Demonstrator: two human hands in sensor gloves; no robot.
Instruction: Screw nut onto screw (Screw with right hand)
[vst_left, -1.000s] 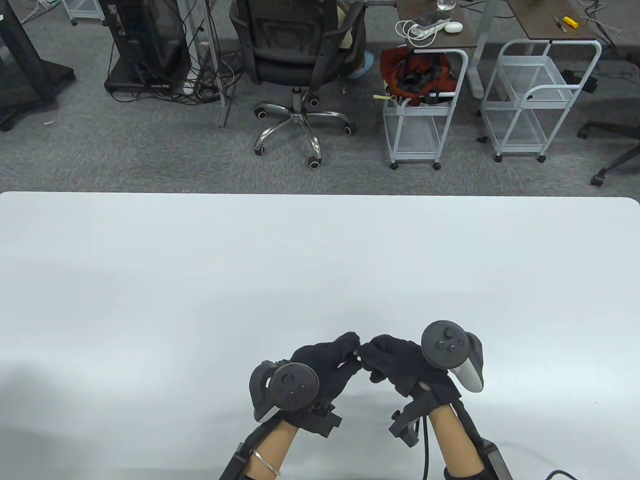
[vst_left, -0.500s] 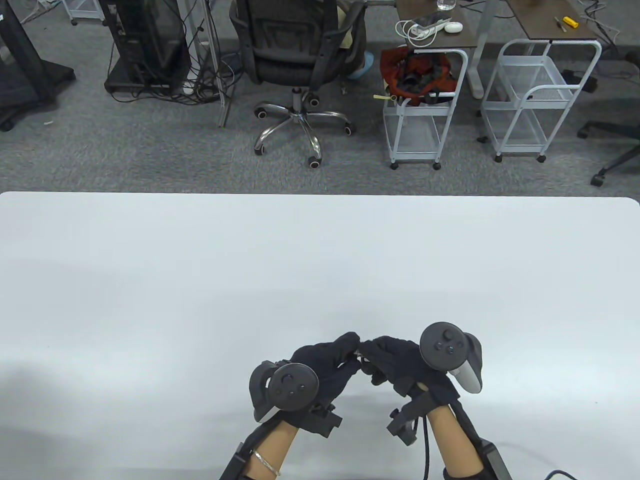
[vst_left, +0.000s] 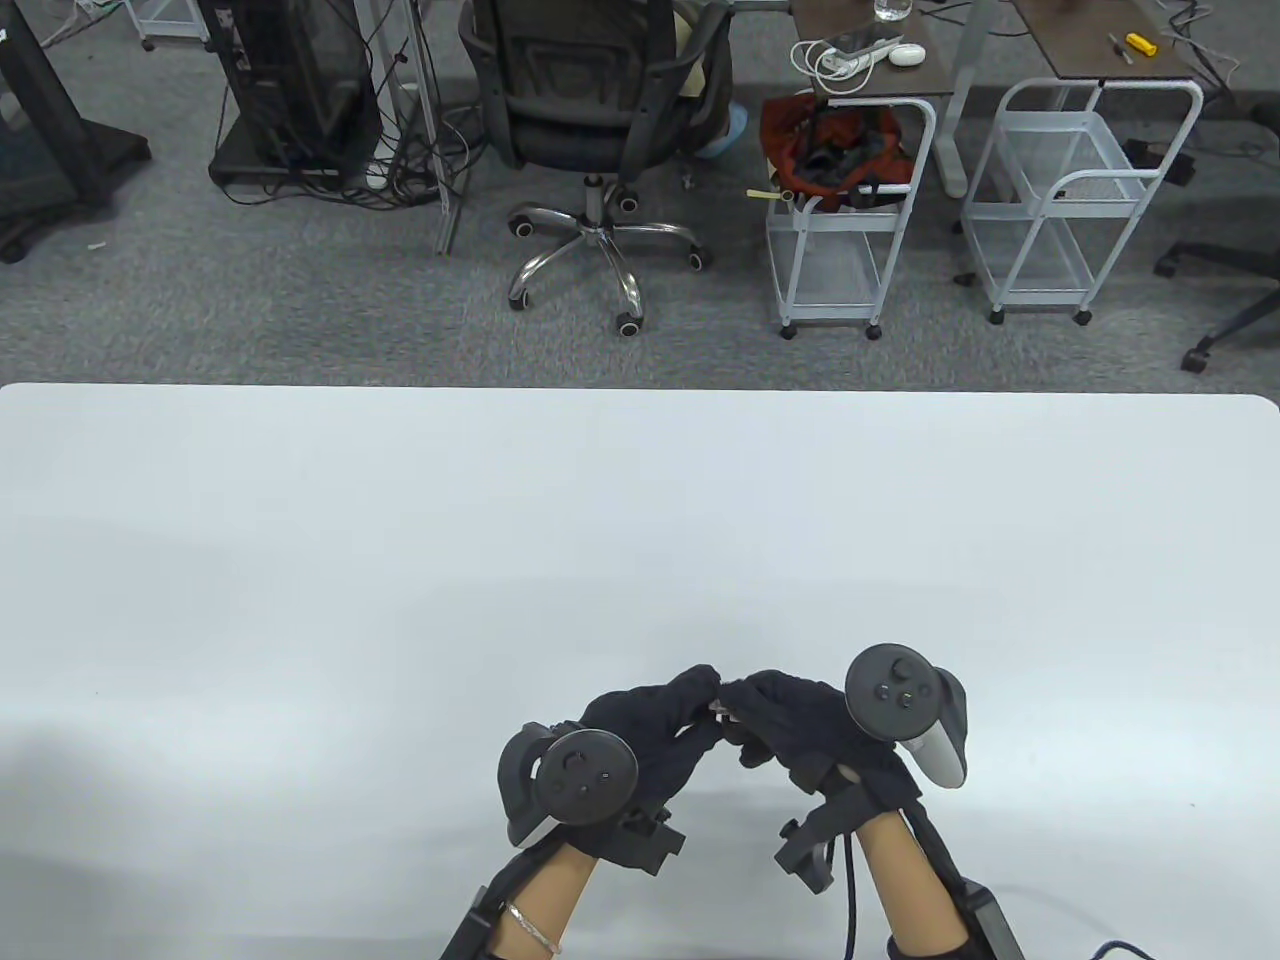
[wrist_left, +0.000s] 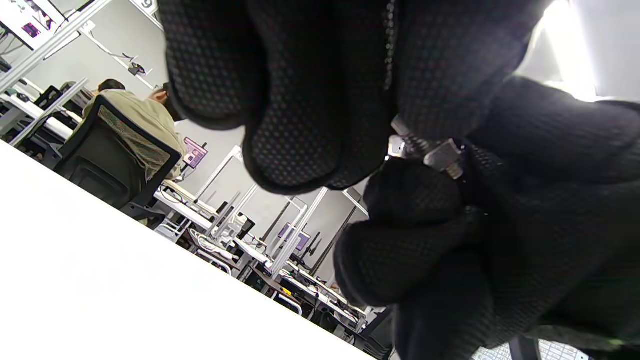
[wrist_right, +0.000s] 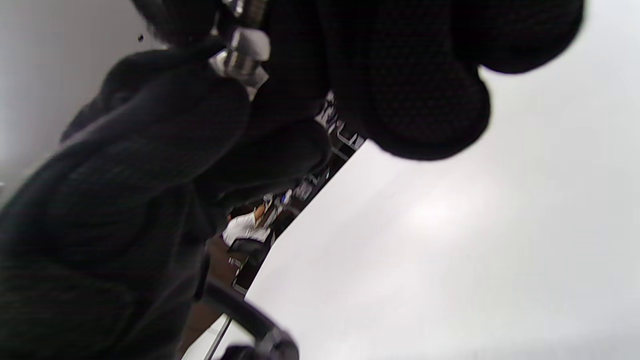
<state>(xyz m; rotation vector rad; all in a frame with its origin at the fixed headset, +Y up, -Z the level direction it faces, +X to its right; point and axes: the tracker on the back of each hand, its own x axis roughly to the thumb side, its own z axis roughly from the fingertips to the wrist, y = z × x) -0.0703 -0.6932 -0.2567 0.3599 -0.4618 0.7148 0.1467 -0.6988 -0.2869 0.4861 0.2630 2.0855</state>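
Low on the white table (vst_left: 400, 560), toward six o'clock in the table view, the left hand (vst_left: 640, 735) sits raised off the surface, its fingers (wrist_left: 300, 100) curled together and pinching one end of the screw (wrist_left: 407, 142). At three o'clock from it, touching fingertip to fingertip, the right hand (vst_left: 800, 730) meets it, fingers (wrist_right: 430, 100) closed around the nut (wrist_left: 444, 157). In the left wrist view the threaded shank runs from the left fingers toward four o'clock into the silver nut, which sits on the screw between thumb and forefinger of the right hand. In the right wrist view the same metal shows at eleven o'clock, blurred, pinched between the dark gloves.
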